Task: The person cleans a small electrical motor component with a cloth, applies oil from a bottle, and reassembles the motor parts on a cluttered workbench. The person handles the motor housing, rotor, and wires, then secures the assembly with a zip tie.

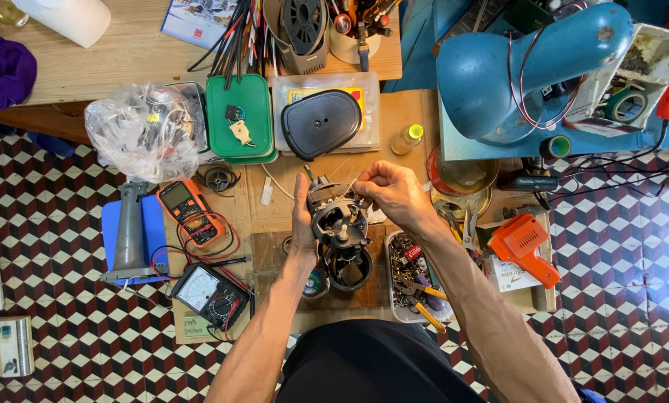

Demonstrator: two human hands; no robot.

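a: what is in the hands?

b: a small motor (pixel 337 219). it is dark metal with a shaft poking out. it is held up over the wood board (pixel 271 261), in the middle of the low bench.

a: how does the left hand (pixel 302 224) hold it?

b: the left hand is flat on the motor's left side, fingers up straight, pressing on it. it is not curled shut.

a: and the right hand (pixel 394 192)?

b: the right hand is at the motor's top right. its fingers are pinched shut on a small bit at the top. i cannot tell what the bit is. it is too small.

a: what is under the motor?

b: a black round cup part (pixel 349 269) sits on the board, just below it.

a: what is near the right arm?

b: a tray of bits (pixel 408 272) with yellow pliers (pixel 424 310), just beside the board. past that is an orange tool (pixel 523 242).

a: and on the left?

b: an orange meter (pixel 187 209) and a black meter (pixel 209 295) with a white dial, with red wires near them. up from the hands is a black oval lid (pixel 321 123) on a clear box, next to a green box (pixel 239 119). a big blue machine (pixel 521 71) is at the top right.
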